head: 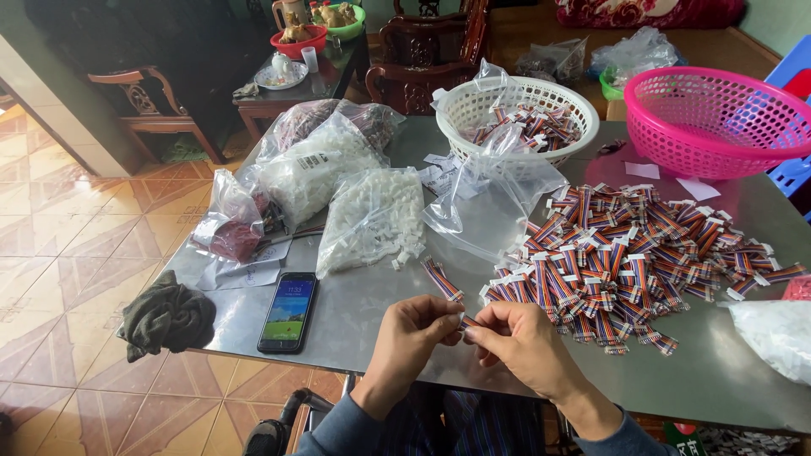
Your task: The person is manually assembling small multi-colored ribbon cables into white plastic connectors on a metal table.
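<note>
Both hands meet at the near table edge, centre frame. Left hand (414, 325) and right hand (517, 338) are pinched fingertip to fingertip on one short striped ribbon cable piece (466, 322). Only a small bit shows between the fingers; its long axis seems to run roughly left-right, from one hand to the other, though most of it is hidden. Both grips closed on it, thumbs on top. Whether a white connector is also in the fingers cannot be told.

Just beyond the hands, a second loose ribbon cable (443, 279) lies on the metal table (355, 312), long axis diagonal, far-left to near-right, its near end close to the left hand's fingertips. Left hand is the nearer one to it.

Right of that, the big pile of ribbon cables (634, 253) with white end plugs spreads across the table; its near-left edge is just beyond the right hand, so right hand is nearer.

Left of the hands: a smartphone (287, 311), screen lit, flat on the table; a dark cloth (167, 317) bunched at the table's left edge.

Farther back: a clear bag of white plastic connectors (372, 218), an open, near-empty clear bag (494, 190), more filled bags (308, 165) behind it.

Far side: white basket (583, 114) with some cables inside, pink basket (718, 118) to its right. Another bag of white parts (777, 333) at the right edge. Beyond the table, dark wooden chairs and a side table with bowls.
</note>
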